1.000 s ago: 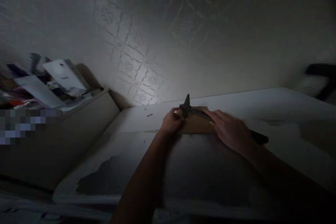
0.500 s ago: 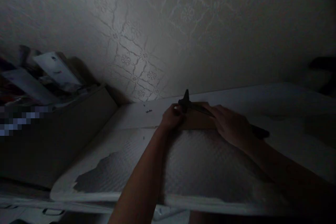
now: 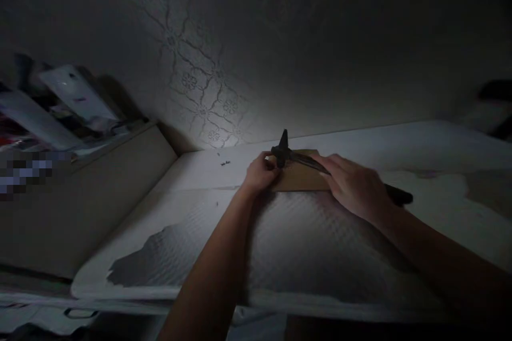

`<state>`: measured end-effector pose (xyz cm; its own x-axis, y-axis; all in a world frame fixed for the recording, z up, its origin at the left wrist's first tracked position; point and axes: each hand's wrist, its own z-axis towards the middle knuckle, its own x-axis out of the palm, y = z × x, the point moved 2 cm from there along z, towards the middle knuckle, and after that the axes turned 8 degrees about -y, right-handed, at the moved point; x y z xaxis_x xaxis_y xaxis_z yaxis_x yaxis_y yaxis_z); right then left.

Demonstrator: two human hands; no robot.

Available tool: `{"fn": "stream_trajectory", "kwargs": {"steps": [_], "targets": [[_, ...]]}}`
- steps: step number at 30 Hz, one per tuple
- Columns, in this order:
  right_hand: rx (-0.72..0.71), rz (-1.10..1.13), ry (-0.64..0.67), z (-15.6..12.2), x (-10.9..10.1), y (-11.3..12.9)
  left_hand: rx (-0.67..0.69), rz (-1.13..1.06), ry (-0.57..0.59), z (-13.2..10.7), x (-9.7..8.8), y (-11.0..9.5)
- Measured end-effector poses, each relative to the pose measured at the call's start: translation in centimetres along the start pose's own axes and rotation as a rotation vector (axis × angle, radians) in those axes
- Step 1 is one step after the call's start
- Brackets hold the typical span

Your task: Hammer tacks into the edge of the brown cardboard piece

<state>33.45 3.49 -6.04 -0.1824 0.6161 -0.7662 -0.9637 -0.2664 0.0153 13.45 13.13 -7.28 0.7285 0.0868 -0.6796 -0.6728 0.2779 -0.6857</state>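
Observation:
A dark hammer (image 3: 304, 159) is gripped round its handle by my right hand (image 3: 356, 184); the handle's end sticks out behind the palm. Its head lies over the left end of a flat brown board (image 3: 302, 178), close to my left fingers. My left hand (image 3: 259, 171) is at the board's left edge, with thumb and fingers curled together beside the hammer head. What sits between those fingertips is hidden or too small to make out. Several small dark pieces, perhaps nails (image 3: 225, 163), lie on the white surface to the left.
The white tabletop (image 3: 168, 184) has a worn grey textured patch (image 3: 304, 240) nearest me. A box-like cabinet side (image 3: 120, 186) stands at the left, with boxes (image 3: 78, 90) and clutter on top. Behind rises a patterned wall (image 3: 208, 80). A dark object (image 3: 496, 90) shows at far right.
The view has shifted slightly and the table looks brighter, the upper wall darker. Both hands, hammer and board keep nearly the same positions relative to each other.

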Motion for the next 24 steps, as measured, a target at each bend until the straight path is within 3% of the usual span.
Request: {"fn": "stream_trajectory", "kwargs": {"steps": [8,13,18,21,24], "targets": [[0.006,0.034,0.000,0.0,-0.1,0.0,-0.013,0.028,-0.001,0.0,-0.1,-0.3],[0.159,0.068,-0.048,0.4,0.0,-1.9,0.003,0.017,0.028,-0.3,-0.3,-0.5],[0.326,0.054,-0.003,0.1,0.0,-4.6,-0.018,-0.040,0.035,-0.3,-0.7,-0.6],[0.483,0.015,0.056,-0.4,-0.2,-5.7,-0.040,0.048,-0.078,-0.1,-1.5,-0.6],[0.546,-0.026,0.074,-0.9,0.0,-6.7,-0.124,0.255,-0.284,0.0,-2.8,-0.1]]}}
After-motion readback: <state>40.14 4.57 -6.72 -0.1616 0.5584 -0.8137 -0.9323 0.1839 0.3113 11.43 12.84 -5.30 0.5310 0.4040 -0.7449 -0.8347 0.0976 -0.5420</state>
